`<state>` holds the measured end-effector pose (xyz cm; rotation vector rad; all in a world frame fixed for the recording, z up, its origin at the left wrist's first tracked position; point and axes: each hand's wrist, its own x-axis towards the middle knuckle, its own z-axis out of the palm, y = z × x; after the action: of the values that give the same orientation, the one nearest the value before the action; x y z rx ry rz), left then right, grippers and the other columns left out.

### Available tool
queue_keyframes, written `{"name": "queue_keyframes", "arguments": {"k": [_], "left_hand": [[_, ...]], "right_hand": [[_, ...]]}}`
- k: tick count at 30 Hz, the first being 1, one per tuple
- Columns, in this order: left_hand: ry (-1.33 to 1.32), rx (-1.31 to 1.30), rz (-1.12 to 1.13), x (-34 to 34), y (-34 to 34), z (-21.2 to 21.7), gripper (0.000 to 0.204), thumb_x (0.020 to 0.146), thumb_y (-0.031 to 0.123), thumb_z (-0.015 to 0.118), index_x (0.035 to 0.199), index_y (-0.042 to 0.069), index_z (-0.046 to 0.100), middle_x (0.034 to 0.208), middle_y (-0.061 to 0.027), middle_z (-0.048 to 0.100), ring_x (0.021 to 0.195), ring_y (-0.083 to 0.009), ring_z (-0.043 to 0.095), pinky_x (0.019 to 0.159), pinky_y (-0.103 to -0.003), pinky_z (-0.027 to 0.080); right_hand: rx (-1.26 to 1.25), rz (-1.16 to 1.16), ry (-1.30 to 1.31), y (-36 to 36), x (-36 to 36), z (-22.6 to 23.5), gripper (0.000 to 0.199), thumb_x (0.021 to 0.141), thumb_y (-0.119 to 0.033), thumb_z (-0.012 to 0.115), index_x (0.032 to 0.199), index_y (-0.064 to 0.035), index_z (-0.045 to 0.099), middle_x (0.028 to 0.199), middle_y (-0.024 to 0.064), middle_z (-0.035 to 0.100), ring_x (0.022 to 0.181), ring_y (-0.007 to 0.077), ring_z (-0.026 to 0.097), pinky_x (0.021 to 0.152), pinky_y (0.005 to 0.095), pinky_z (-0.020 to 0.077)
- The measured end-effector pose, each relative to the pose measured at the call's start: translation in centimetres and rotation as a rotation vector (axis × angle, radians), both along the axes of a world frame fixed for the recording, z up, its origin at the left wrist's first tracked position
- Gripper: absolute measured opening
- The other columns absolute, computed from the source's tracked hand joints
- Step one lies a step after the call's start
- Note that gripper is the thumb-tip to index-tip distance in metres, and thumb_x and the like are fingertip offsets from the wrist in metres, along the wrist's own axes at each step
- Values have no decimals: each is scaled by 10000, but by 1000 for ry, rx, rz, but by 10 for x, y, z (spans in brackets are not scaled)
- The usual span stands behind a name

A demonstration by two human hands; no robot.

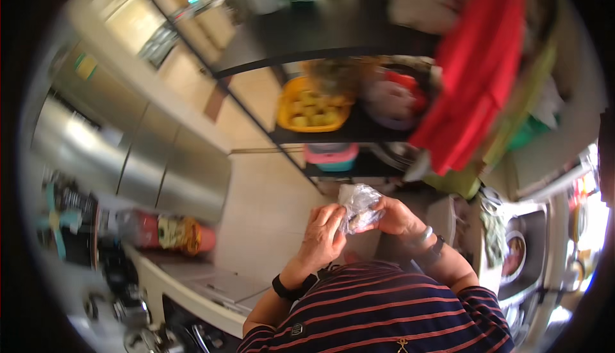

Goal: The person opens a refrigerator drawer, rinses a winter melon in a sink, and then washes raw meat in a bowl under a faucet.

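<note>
The left grip [324, 234] and right grip [394, 217] clasp a crumpled, glossy, see-through bundle [359, 203], probably thin plastic.

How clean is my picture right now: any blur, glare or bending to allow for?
Head view: red cloth and black shelf look blurred; glare whitens the far right edge and streaks the metallic panels; straight edges bend toward the dark rim; the left hand, right hand and clear plastic between them read clearer.
</note>
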<state>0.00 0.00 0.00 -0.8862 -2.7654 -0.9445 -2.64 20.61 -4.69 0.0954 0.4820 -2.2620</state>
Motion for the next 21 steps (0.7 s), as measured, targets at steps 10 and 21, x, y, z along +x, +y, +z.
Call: {"name": "queue_keyframes", "arguments": {"k": [10, 21], "left_hand": [[-86, 408, 811, 94, -201, -39, 591, 712, 192, 728, 1193, 4, 440, 1114, -146, 520, 1004, -245, 524, 880, -345, 421], [-149, 805, 1321, 82, -361, -83, 433, 695, 173, 726, 1059, 11, 558, 914, -122, 628, 791, -173, 607, 697, -296, 488]], "right_hand": [[73, 567, 171, -293, -4, -26, 503, 728, -97, 495, 1221, -97, 393, 1087, 95, 526, 986, 245, 543, 826, 392, 485], [180, 987, 378, -490, -34, -41, 479, 854, -205, 476, 1293, -106, 313, 1185, 83, 455, 1072, 195, 485, 924, 428, 405]]}}
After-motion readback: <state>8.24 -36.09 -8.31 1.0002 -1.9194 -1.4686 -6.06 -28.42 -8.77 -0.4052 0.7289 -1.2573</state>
